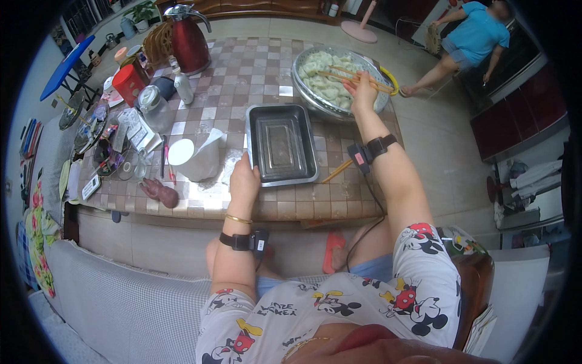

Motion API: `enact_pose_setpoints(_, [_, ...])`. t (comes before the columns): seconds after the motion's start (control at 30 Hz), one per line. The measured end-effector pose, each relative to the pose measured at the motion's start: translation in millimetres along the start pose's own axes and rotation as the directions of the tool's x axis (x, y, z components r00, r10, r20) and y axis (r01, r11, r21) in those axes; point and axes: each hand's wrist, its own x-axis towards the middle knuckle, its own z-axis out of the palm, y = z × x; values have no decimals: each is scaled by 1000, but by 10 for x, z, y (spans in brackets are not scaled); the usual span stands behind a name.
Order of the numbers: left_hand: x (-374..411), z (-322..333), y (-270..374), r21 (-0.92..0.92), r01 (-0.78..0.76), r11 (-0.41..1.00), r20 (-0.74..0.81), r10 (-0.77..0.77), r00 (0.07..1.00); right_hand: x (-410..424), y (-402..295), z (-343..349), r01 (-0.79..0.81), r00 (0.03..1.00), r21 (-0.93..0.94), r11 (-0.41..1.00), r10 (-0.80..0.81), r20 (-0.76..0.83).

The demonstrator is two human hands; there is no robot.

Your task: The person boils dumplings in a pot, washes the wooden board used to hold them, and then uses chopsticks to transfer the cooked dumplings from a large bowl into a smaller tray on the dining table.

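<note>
My left hand (246, 179) grips the near left rim of a dark rectangular metal tray (282, 144), which lies on the tiled-pattern table with nothing in it. In my right hand (363, 94) is a pair of wooden chopsticks (338, 75). Their tips reach over pale green dumplings (318, 68) heaped in a perforated metal colander (298, 91). Whether the tips pinch a dumpling is hard to tell. The colander seems to sit in a metal basin (313, 109). Under my right wrist, another wooden chopstick or pair (337, 172) lies on the table.
Left of the tray stand a roll of white plastic (200, 159), a glass jar (154, 109) and a white bottle (183, 88). A red thermos jug (190, 50) is farther back. A yellow ring-shaped handle (390, 81) shows beside the colander. Another person (475, 34) stands at the far right.
</note>
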Motion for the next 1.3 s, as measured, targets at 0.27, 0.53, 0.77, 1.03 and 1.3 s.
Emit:
enact_pose_setpoints(0.27, [-11,38,-41,5,-13,1000,-13,13,1000,56,71,60,134,985,-198,971,-109,131])
enact_pose_setpoints(0.53, [-3,53,-82,20,-9,1000,-18,9,1000,116,90,143,91,993,-86,992,-84,83])
enact_pose_setpoints(0.77, [9,27,-47,32,-16,999,-35,17,999,257,153,279,163,978,-102,981,-147,145])
enact_pose_setpoints(1.03, [-36,50,-24,50,-9,999,19,8,1000,276,57,250,267,954,-156,951,-238,185])
enact_pose_setpoints(1.3, [-12,71,-31,62,-23,998,-15,24,1000,388,-435,-171,96,995,-103,990,-94,27])
